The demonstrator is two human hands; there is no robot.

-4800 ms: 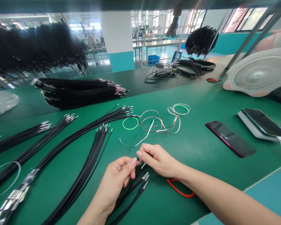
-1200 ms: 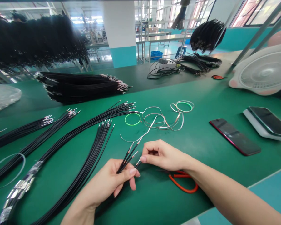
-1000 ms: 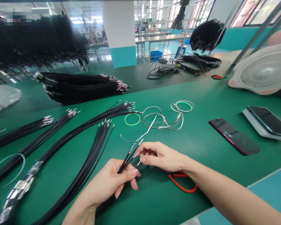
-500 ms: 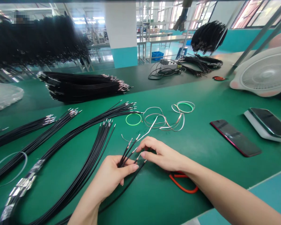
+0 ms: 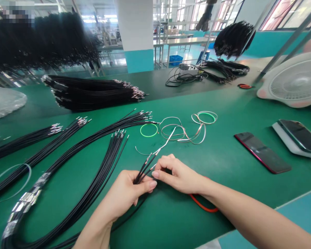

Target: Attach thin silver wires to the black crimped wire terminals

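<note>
My left hand [image 5: 126, 192] is closed round several thin black cables [image 5: 145, 170], whose stripped, metal-tipped ends stick up above the thumb. My right hand [image 5: 176, 175] is at their right side, its thumb and forefinger pinched on one cable close to its end; the fingers cover that tip. A white strip [image 5: 168, 139] runs from just above the cable ends to loose coils of thin strip farther back. Left of my hands lies a bundle of black cables [image 5: 103, 173]. Red-orange loop handles [image 5: 203, 205] show partly under my right forearm.
A green ring [image 5: 149, 130] lies behind my hands. Two phones, one dark with a red edge [image 5: 263, 152], are at the right beside a white fan [image 5: 295, 83]. More cable bundles [image 5: 93, 95] lie at the back left. A power strip [image 5: 188, 69] stands at the back.
The pinched cable's end, visible between the hands before, is now hidden by my right fingers. Both hands are slightly closer together. The view has shifted a little.
</note>
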